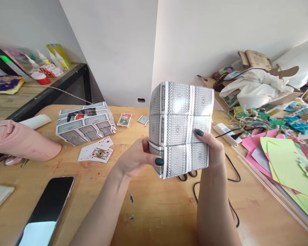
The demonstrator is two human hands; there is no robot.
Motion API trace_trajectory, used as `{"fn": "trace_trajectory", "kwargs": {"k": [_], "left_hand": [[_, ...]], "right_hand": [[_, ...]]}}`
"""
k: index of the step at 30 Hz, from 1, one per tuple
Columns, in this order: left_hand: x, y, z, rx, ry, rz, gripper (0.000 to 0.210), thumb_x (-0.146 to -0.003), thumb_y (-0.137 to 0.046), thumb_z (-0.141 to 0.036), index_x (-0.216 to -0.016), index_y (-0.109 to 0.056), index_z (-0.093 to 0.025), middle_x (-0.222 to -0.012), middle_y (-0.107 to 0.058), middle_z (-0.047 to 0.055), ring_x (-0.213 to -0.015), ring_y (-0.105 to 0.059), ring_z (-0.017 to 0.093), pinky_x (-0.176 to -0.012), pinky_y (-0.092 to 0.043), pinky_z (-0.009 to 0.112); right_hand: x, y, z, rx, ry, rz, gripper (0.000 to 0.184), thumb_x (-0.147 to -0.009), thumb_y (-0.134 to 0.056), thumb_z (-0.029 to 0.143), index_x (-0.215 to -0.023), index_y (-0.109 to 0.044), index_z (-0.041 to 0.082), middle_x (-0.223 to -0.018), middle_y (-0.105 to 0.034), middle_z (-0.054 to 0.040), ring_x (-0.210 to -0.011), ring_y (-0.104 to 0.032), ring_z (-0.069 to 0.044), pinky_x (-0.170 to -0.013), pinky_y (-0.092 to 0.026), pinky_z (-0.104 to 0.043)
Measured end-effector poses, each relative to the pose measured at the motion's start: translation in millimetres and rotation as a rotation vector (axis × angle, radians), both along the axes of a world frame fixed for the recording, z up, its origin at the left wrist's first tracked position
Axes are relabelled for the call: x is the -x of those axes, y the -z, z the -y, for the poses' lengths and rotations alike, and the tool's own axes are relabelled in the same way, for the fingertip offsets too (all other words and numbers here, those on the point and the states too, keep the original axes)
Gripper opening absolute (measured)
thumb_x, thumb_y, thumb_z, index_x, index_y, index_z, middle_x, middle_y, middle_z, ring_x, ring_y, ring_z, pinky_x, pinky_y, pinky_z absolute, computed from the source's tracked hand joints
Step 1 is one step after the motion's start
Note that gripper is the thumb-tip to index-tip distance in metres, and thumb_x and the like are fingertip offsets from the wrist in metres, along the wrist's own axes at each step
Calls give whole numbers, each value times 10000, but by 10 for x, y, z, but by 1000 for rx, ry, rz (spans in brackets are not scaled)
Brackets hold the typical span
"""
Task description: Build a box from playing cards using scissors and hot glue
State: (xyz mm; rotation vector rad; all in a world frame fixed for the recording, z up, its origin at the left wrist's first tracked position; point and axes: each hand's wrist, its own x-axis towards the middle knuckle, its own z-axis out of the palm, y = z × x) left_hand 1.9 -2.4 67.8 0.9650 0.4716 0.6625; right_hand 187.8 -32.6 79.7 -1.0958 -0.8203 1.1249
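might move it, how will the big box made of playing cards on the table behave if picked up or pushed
The box is likely light for its size, with walls of apparently thin cards. It may flex at the seams between them. Its flat sides suggest sliding rather than rolling.

A boxy piece of grey-patterned playing cards (178, 131), joined in three rows with white borders showing and glare near its top, is held roughly upright above the table (154, 212), overlapping its far edge in view, its left side curving back.
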Motion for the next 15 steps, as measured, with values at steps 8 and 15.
{"fn": "trace_trajectory", "kwargs": {"k": [8, 15], "left_hand": [[-70, -89, 138, -33, -260, -73, 293, -559, -812, -216, -842, -747, -180, -880, -739, 81, -840, -678, 262, -740, -551, 374], [-111, 19, 59, -283, -606, -389, 178, -576, -789, -226, -740, -736, -181, -750, -731, 55, -701, -671, 234, -620, -545, 333]], "right_hand": [[-154, 308, -185, 62, -55, 207, 437, -689, -714, 483, -1031, -692, 213, -1121, -696, -74, -1116, -606, -288, -981, -461, -462], [138, 127, -64, -41, -545, 222, 596, -654, -770, 357, -1217, -602, 259, -1306, -586, -53, -1241, -511, -261, -1023, -422, -464]]}}
